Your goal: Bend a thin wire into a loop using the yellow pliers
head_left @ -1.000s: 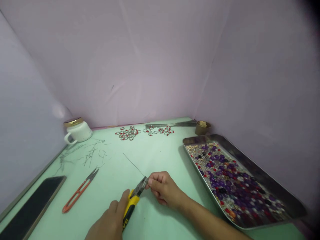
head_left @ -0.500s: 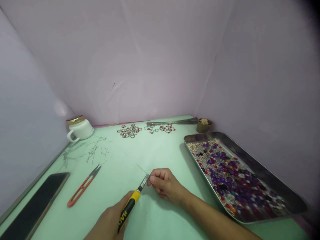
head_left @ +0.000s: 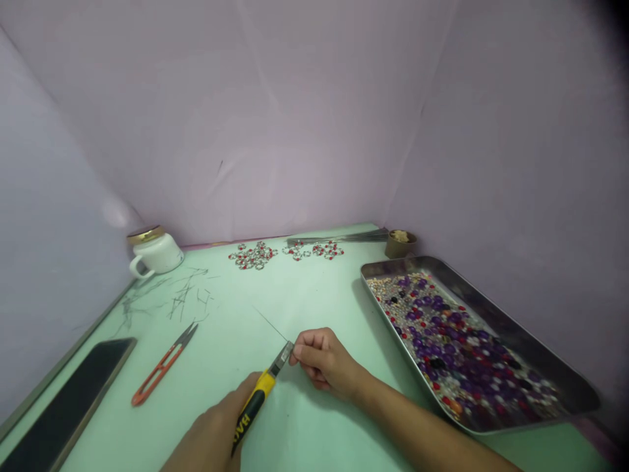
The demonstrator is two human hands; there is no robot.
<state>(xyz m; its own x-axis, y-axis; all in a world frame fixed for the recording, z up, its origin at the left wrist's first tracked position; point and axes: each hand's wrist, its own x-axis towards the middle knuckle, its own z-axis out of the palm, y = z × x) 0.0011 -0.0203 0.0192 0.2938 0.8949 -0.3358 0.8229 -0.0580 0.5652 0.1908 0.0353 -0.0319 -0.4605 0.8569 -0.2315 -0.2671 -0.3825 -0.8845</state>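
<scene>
My left hand point(head_left: 221, 419) is closed around pliers point(head_left: 255, 403) with yellow and black handles, their jaws pointing up and to the right. From the jaw tips a thin wire point(head_left: 269, 321) reaches up and to the left over the green tabletop. My right hand point(head_left: 324, 364) pinches the wire's other end at the tips of the jaws, thumb against forefinger. The short bit between those fingers is mostly hidden.
A metal tray point(head_left: 481, 288) of mixed beads stands on the right, a small brown cup point(head_left: 400, 244) behind it. Beaded pieces point(head_left: 253, 255) and long wires point(head_left: 344, 237) lie at the back. Orange thread snips point(head_left: 164, 367), a phone point(head_left: 69, 406), wire scraps point(head_left: 181, 298) and a lidded mug point(head_left: 158, 254) occupy the left.
The wire beyond the jaws shows more clearly now. Both hands and the pliers hold almost the same position; the view has shifted slightly.
</scene>
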